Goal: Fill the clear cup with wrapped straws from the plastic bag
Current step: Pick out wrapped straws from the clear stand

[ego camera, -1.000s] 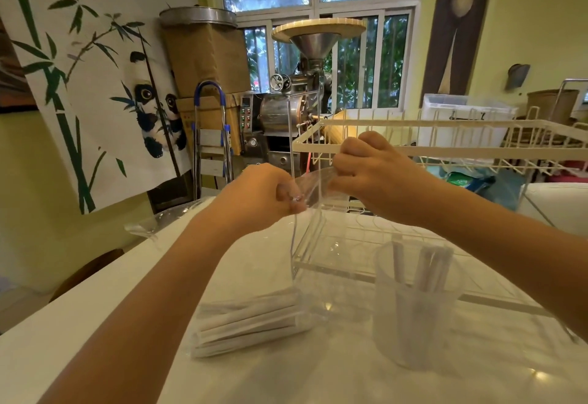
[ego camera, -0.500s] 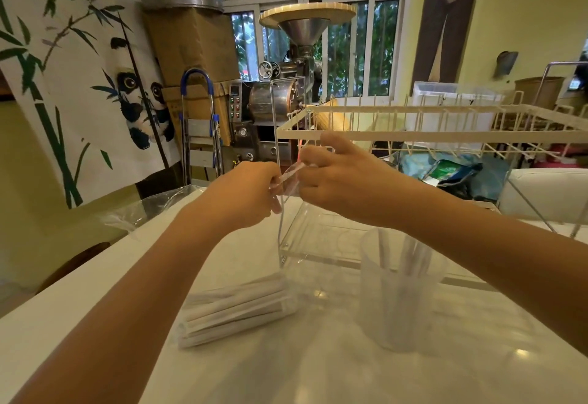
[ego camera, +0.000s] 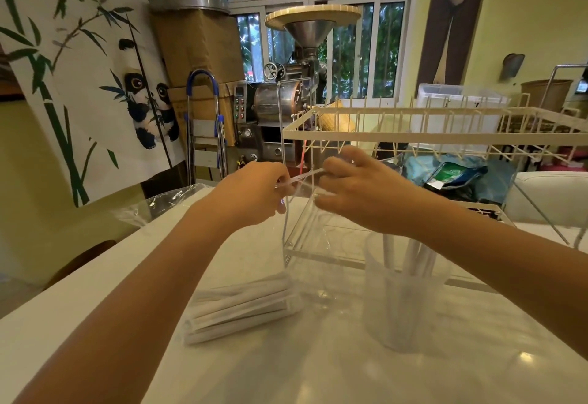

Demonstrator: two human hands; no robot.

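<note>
From the head camera, a glossy white marble-look table fills the lower view, set in a yellow-walled room with a tall window onto green trees. A white cloth hanging painted with a panda and bamboo covers the left wall, a silver metal roasting machine with a funnel hopper stands behind the table, and a cream wire dish rack stretches across the right side above a clear acrylic box. A crumpled clear plastic wrapper lies at the table's far left edge. The clear plastic cup stands on the table toward the right, translucent, with several white paper-wrapped straws upright inside it. The clear plastic bag of wrapped straws lies flat on the table left of the cup, its white straws packed side by side. Both arms reach over these, so bag and cup sit nearer the viewer than the hands. The left hand and right hand meet above the acrylic box, each pinching a thin strip of clear film stretched between them, fingers curled closed on it.
</note>
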